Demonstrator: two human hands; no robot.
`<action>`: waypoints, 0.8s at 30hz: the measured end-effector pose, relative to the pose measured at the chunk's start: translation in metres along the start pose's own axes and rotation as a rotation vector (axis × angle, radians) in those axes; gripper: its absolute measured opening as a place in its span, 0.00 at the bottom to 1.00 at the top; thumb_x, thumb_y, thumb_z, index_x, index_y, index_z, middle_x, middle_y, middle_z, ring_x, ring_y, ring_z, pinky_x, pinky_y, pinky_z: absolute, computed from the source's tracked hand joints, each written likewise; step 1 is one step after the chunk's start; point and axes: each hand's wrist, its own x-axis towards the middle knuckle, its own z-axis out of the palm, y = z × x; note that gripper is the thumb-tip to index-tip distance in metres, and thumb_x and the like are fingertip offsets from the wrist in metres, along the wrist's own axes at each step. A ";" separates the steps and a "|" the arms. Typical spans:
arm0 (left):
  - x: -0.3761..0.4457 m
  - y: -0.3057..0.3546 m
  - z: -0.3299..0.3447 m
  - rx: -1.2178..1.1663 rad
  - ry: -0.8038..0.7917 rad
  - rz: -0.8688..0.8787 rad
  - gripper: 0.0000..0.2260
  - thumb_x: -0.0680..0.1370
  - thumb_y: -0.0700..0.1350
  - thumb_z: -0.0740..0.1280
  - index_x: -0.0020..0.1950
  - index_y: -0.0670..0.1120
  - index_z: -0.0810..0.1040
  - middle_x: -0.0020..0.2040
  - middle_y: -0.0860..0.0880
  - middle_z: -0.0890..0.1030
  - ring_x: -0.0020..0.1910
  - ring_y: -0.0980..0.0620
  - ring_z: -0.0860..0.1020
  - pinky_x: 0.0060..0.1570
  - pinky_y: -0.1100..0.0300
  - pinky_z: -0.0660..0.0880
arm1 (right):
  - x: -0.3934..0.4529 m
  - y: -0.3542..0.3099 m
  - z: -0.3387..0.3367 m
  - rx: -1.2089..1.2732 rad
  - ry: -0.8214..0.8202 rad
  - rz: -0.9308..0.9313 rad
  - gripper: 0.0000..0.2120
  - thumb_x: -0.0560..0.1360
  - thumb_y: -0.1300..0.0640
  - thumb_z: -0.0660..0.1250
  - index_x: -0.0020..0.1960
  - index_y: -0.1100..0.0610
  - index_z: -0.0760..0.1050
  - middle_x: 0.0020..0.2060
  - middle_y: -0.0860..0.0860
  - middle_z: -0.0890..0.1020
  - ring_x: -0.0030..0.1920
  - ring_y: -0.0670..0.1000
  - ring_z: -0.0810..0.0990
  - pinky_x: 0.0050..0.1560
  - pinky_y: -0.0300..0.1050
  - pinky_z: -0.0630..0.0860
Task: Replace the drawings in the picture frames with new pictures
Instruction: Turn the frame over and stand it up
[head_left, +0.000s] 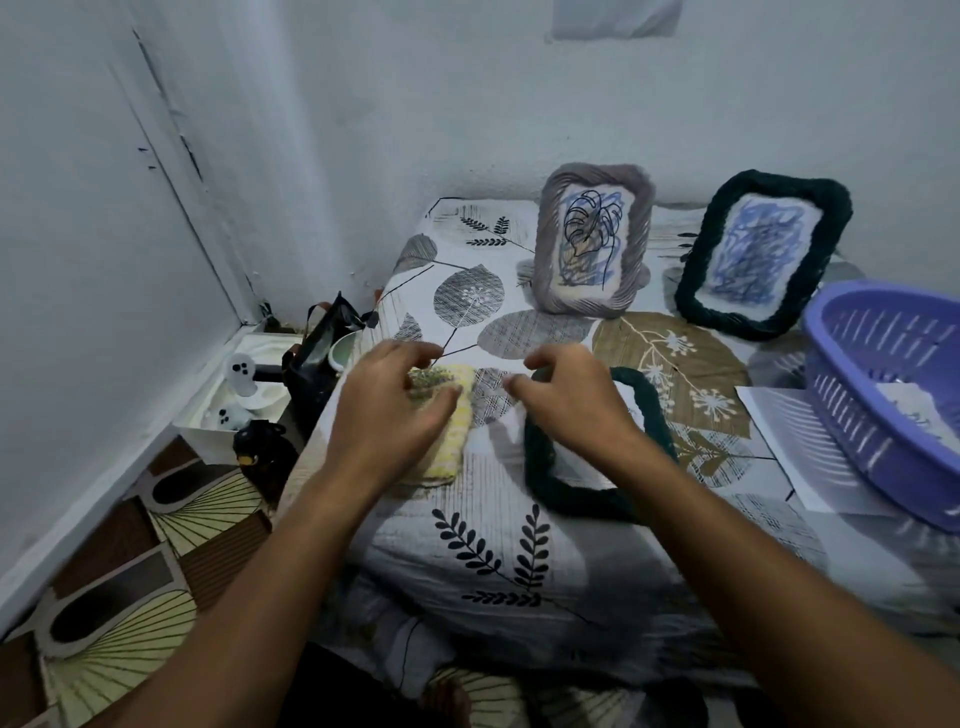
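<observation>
A yellow yarn-wrapped frame (451, 436) lies flat on the leaf-print bedsheet (498, 551), with a greenish drawing (431, 379) showing in it. My left hand (395, 405) is over its upper part, fingers curved and thumb against the frame; motion blur hides any grip. A dark green frame (566, 493) lies flat just to the right with white paper (501, 434) at its left edge. My right hand (569, 402) hovers over it, fingers loosely curled and holding nothing. At the back, a grey frame (592, 244) and another dark green frame (763, 254) stand upright with blue scribble drawings.
A purple plastic basket (883, 364) holding paper sits at the right edge, on a white sheet (779, 447). Left of the bed, on the floor by the wall, are a black bag (322, 348) and a white box (244, 395) with small ghost figures.
</observation>
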 end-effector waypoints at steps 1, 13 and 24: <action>-0.001 0.008 0.005 -0.035 -0.028 0.044 0.15 0.69 0.48 0.72 0.54 0.45 0.81 0.46 0.50 0.80 0.38 0.60 0.73 0.39 0.74 0.67 | -0.002 0.006 -0.010 0.006 0.009 0.005 0.15 0.73 0.50 0.69 0.55 0.58 0.78 0.46 0.54 0.82 0.46 0.54 0.81 0.50 0.51 0.78; -0.007 0.053 0.067 -0.045 -0.272 0.000 0.18 0.70 0.48 0.74 0.58 0.46 0.79 0.51 0.49 0.81 0.46 0.52 0.78 0.45 0.62 0.71 | -0.022 0.093 -0.073 -0.097 0.086 0.179 0.11 0.74 0.57 0.68 0.55 0.55 0.79 0.44 0.53 0.81 0.44 0.52 0.78 0.46 0.44 0.74; -0.007 0.052 0.078 -0.381 -0.402 -0.421 0.27 0.65 0.50 0.77 0.61 0.47 0.76 0.53 0.48 0.83 0.49 0.53 0.82 0.56 0.53 0.77 | -0.038 0.088 -0.062 -0.102 0.059 0.179 0.12 0.74 0.59 0.65 0.57 0.52 0.78 0.49 0.50 0.81 0.54 0.53 0.77 0.54 0.51 0.76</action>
